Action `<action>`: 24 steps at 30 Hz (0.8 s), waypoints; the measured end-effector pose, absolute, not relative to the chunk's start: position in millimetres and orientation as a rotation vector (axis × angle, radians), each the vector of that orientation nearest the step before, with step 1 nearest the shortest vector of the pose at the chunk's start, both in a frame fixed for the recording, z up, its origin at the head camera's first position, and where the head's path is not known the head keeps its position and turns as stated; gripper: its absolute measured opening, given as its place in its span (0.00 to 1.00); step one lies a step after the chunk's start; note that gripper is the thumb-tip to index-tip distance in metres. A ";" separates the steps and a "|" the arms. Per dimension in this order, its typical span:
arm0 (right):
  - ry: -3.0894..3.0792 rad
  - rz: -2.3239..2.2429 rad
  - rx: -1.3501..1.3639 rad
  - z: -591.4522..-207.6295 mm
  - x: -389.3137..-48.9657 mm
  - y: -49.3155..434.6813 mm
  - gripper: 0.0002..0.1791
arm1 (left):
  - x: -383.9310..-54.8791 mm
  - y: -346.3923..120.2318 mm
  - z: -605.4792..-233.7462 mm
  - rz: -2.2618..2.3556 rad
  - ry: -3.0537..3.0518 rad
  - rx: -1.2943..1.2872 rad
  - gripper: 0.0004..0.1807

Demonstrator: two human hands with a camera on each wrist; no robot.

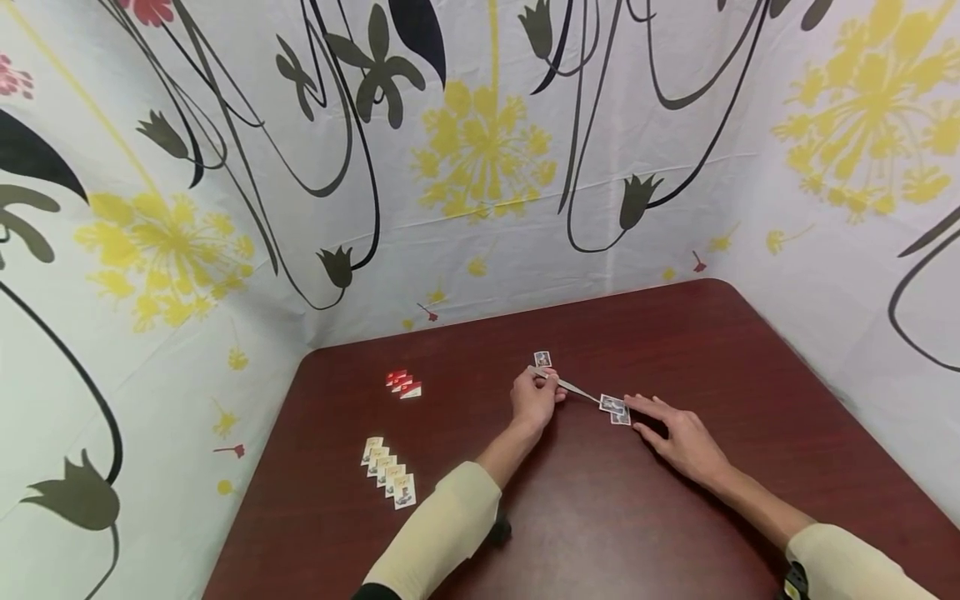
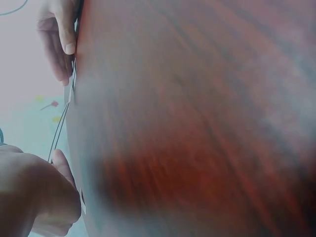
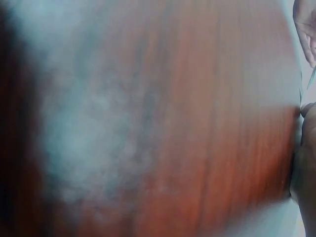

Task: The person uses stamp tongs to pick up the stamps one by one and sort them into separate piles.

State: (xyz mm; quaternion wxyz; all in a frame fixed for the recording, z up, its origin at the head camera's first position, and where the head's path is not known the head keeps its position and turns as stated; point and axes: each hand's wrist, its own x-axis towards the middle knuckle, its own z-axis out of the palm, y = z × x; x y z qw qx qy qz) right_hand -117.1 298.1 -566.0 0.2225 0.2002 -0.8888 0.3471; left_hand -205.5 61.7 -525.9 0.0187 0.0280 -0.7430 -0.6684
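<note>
In the head view my left hand (image 1: 534, 400) pinches a pair of thin metal tweezers (image 1: 573, 388). Their tips reach the upper of two overlapping grey-pictured stamps (image 1: 612, 404) with white borders. My right hand (image 1: 686, 442) lies just to the right, palm down, its fingers extended and the index fingertip at the stamps' edge. Another grey stamp (image 1: 542, 358) lies just beyond the left hand. The left wrist view shows the tweezers (image 2: 59, 127) from the side, slanting between the hands; both hands sit at the border of the right wrist view.
On the table's left side, several cream-and-yellow stamps (image 1: 387, 472) overlap in a slanting row. Farther back lies a small overlapping group of red-and-white stamps (image 1: 404, 383). A small black object (image 1: 498, 532) shows beside the left sleeve. Floral-patterned cloth (image 1: 487, 242) hangs around the dark red table (image 1: 600, 517).
</note>
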 end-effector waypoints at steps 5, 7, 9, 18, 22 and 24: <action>-2.466 0.937 0.569 -567.0 -117.2 297.2 0.26 | -200.1 58.9 -527.5 -2.086 -2.312 0.094 0.07; -2.476 0.917 0.573 -567.4 -117.4 296.7 0.25 | -198.2 57.9 -528.2 -2.096 -2.319 0.083 0.07; -2.486 0.897 0.570 -567.6 -117.6 296.1 0.24 | -196.1 57.3 -528.7 -2.119 -2.320 0.076 0.07; -2.503 0.853 0.562 -567.3 -117.8 295.5 0.23 | -182.8 60.9 -527.4 -2.181 -2.355 -0.006 0.06; -2.516 0.853 0.561 -566.2 -117.4 294.9 0.23 | -177.3 64.8 -528.1 -2.210 -2.367 -0.043 0.07; -2.530 0.855 0.553 -565.6 -117.1 294.6 0.24 | -175.6 66.6 -529.2 -2.218 -2.371 -0.064 0.06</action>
